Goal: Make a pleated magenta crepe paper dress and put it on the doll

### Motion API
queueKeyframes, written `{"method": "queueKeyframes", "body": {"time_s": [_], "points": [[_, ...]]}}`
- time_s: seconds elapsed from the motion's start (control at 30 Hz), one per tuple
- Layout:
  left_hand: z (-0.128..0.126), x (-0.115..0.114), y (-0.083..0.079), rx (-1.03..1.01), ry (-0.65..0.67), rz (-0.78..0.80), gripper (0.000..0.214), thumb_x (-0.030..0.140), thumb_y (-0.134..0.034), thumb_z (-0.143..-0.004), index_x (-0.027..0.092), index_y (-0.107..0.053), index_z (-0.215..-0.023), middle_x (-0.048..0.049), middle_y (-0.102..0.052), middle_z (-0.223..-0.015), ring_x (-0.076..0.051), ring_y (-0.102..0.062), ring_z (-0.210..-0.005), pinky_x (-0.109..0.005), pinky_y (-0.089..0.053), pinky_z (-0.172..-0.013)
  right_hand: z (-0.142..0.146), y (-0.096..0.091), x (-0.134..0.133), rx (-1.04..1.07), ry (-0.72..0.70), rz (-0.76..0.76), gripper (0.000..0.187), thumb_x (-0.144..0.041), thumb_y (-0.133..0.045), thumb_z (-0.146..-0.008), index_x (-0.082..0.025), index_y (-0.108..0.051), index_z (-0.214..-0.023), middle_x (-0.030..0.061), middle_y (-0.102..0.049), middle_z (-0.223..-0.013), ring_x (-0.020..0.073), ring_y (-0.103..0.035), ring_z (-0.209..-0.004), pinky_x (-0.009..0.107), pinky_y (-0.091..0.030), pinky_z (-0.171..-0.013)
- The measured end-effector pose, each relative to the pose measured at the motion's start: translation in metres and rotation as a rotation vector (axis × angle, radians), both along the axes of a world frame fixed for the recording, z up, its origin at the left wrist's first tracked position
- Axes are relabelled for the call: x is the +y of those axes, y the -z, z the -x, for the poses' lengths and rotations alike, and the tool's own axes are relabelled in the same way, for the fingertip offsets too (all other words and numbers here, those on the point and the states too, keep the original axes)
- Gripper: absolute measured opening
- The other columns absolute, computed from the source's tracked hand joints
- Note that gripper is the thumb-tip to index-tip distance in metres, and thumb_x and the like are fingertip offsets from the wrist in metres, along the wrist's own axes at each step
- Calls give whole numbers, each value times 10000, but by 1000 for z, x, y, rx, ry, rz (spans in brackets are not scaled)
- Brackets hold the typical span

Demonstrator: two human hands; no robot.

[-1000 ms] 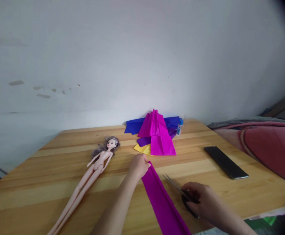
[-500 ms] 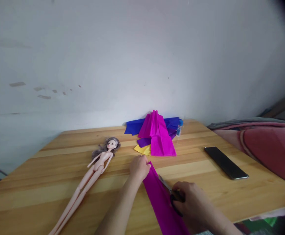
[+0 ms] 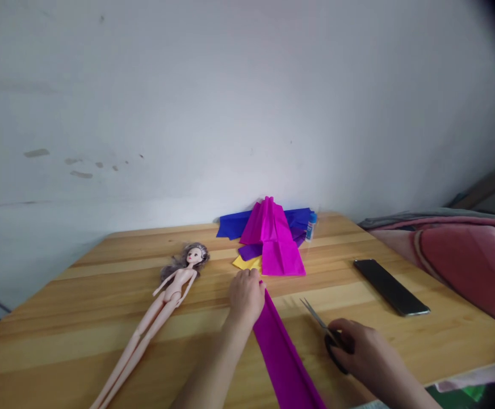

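Note:
My left hand (image 3: 247, 292) is closed on the top end of a long magenta paper strip (image 3: 279, 352), which runs down toward the table's near edge. A fold or raised edge shows along the strip's right side. In my right hand (image 3: 360, 346) is a pair of scissors (image 3: 321, 324) with black handles, fingers wrapped round the grips. Its blades are slightly apart, point up and left, and stand clear of the strip to its right. To the left lies an undressed doll (image 3: 173, 287) with grey hair, on its back.
At the back, a pleated magenta paper piece (image 3: 275, 244) lies over blue paper (image 3: 233, 224), purple paper (image 3: 250, 251) and yellow paper (image 3: 247, 263). A glue bottle (image 3: 311, 227) stands beside them. A black phone (image 3: 391, 287) lies right on the wooden table (image 3: 81, 307); pink bedding (image 3: 464, 261) is beyond it.
My right hand has drawn the scissors away from the strip's right edge, to the right. My left hand still holds the strip's top, and the view has shifted slightly.

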State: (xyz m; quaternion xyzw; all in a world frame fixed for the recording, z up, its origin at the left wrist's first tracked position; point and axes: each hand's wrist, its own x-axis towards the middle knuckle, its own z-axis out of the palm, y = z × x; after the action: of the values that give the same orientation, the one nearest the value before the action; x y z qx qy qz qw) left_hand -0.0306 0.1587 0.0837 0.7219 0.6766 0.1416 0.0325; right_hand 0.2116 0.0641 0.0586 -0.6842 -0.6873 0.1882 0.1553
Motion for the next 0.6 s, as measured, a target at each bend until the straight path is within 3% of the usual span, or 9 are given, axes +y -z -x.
{"method": "queueKeyframes", "body": {"time_s": [0.1,0.17,0.27,0.33,0.43,0.5,0.6], "points": [[-20,-27,-11,18,13,81,269,347,-449,-860,165,-593,-997,-115,-654,-919,-257,-603,-896,-363,-449,-771,-21,6,-4,18,35,-21,235,-299,-546,-687,-263,-666,-886,23,-693,-758,197,-623,-680,260,-422,-585],[-36,-53,-6,34,34,186,471,478,-434,-842,116,-591,-1098,-188,-657,-990,-328,-597,-971,-425,-460,-799,-33,12,-8,38,44,-13,251,-315,-547,-687,-258,-668,-899,22,-693,-735,198,-626,-655,265,-439,-580],[-55,-91,17,61,111,219,857,630,-484,-737,21,-409,-1336,-279,-429,-1348,-443,-328,-1281,-569,-322,-992,-47,19,-13,100,44,4,278,-357,-550,-694,-251,-676,-918,16,-697,-716,194,-635,-642,265,-469,-593],[-54,-107,30,52,197,250,895,626,-457,-753,-2,-328,-1377,-271,-253,-1447,-424,-141,-1357,-603,-170,-1068,-52,22,-16,133,47,7,293,-377,-550,-699,-248,-680,-929,16,-703,-723,196,-645,-652,263,-484,-604],[-26,-113,29,8,383,307,711,471,-462,-805,91,-340,-1393,-181,-174,-1489,-340,-100,-1380,-537,-130,-1113,-58,23,-22,171,13,-7,305,-372,-548,-709,-244,-679,-952,27,-717,-778,205,-661,-697,263,-501,-635],[4,-111,12,8,555,348,570,263,-470,-796,233,-412,-1362,-70,-276,-1478,-267,-170,-1378,-484,-188,-1120,-62,24,-25,193,-21,-19,300,-368,-542,-720,-246,-678,-959,37,-722,-845,212,-667,-747,267,-507,-672],[49,-109,-18,11,696,310,651,62,-474,-687,421,-523,-1228,80,-346,-1438,-213,-263,-1351,-426,-329,-1076,-68,23,-28,169,-21,-30,294,-370,-540,-727,-256,-670,-965,45,-718,-909,226,-667,-805,284,-505,-716]]}}
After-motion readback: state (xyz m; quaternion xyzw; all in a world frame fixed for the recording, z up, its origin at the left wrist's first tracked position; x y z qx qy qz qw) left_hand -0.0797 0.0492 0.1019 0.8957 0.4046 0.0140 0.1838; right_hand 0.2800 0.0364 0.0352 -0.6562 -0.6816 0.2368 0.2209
